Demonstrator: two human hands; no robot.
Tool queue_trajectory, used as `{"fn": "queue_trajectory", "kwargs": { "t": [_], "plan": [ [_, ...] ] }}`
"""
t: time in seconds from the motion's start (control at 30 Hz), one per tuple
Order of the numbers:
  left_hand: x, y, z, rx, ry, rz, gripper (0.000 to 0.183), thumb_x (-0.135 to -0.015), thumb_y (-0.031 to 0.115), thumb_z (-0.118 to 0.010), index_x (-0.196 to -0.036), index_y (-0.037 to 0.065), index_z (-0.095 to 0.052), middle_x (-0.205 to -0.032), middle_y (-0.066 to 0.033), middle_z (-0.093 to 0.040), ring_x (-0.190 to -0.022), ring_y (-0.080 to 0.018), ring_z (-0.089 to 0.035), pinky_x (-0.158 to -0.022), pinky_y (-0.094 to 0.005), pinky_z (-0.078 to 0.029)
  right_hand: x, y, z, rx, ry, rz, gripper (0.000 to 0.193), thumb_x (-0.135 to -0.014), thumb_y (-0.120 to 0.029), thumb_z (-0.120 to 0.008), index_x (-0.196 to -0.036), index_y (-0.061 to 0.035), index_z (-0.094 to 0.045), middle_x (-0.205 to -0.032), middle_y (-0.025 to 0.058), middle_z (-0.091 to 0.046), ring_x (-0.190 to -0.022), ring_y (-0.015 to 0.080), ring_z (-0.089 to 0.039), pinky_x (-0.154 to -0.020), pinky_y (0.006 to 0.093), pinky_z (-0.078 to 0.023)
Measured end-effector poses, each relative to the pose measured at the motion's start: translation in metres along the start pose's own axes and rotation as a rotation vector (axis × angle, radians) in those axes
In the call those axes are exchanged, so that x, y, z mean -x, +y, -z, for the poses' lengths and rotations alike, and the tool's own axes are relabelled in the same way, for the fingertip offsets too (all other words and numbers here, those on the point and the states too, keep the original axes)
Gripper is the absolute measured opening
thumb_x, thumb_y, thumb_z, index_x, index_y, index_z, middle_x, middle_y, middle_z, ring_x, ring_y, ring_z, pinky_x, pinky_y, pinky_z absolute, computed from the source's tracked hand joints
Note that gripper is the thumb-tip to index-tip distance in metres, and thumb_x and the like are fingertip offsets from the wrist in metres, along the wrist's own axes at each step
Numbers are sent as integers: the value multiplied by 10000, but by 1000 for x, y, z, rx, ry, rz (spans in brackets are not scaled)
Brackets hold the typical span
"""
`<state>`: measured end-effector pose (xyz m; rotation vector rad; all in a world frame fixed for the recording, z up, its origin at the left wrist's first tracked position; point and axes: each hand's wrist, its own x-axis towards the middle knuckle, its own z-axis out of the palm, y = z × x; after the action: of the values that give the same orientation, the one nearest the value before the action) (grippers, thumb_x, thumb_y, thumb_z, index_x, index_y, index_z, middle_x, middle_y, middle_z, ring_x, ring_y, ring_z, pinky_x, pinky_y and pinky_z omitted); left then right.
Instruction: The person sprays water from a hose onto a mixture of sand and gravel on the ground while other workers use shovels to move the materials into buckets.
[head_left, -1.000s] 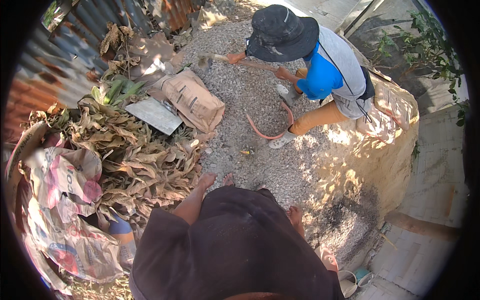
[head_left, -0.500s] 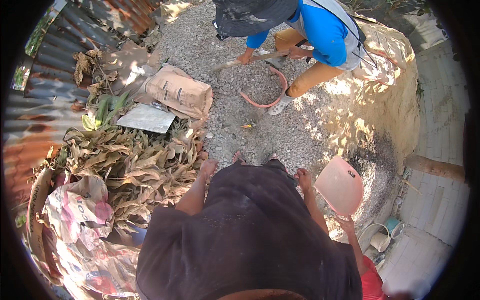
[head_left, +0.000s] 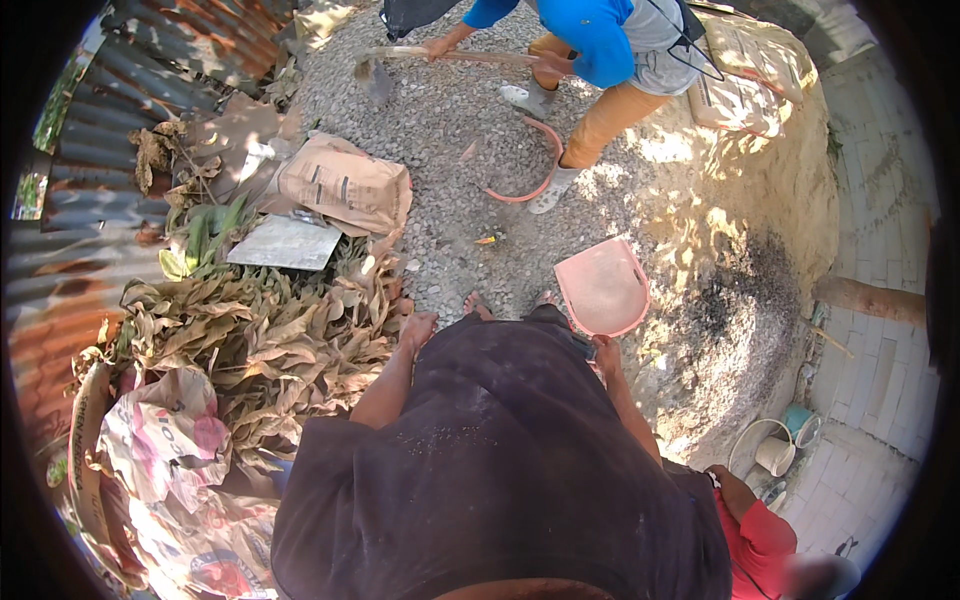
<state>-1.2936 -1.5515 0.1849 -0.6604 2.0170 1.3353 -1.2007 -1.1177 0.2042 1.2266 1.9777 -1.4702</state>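
My left hand [head_left: 418, 327] hangs beside my left thigh over the edge of the dry leaves, its fingers curled with nothing visible in them. My right hand [head_left: 606, 352] is beside my right thigh, its fingers bent and partly hidden. Just beyond it is a pink plastic scoop pan [head_left: 603, 290], its hollow side up and its near rim beside my fingers. Whether the hand touches the rim I cannot tell. Farther ahead, a co-worker in a blue-sleeved top [head_left: 590, 40] grips a long-handled hoe [head_left: 450, 52] with its blade on the gravel. Another pink scoop pan [head_left: 525, 165] lies by that person's foot.
Gravel [head_left: 460, 220] covers the ground ahead. Leaves [head_left: 270, 320], a paper sack [head_left: 345, 180], a grey flat sheet [head_left: 285, 242] and rusty corrugated metal [head_left: 70, 280] are at left. At right are sand, buckets [head_left: 775, 455] and a person in red [head_left: 765, 540].
The pink scoop pan has moved left from the hand of the person in red to beside my right hand, turning hollow side up. The co-worker's hoe has moved left. My hands stay nearly still.
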Motion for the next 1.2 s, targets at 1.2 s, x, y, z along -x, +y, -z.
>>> {"fn": "queue_trajectory", "kwargs": {
  "t": [1.2],
  "plan": [
    [-21, -4, 9, 20, -51, 36, 336, -839, 315, -554, -746, 6, -649, -691, -80, -617, -613, -157, -575, -566, -315, -446, -18, -15, -15, -16, 31, 142, 353, -851, -227, -581, -1082, 34, -635, -813, 117, -677, -741, 176, -643, -686, 301, -491]
  ]
}}
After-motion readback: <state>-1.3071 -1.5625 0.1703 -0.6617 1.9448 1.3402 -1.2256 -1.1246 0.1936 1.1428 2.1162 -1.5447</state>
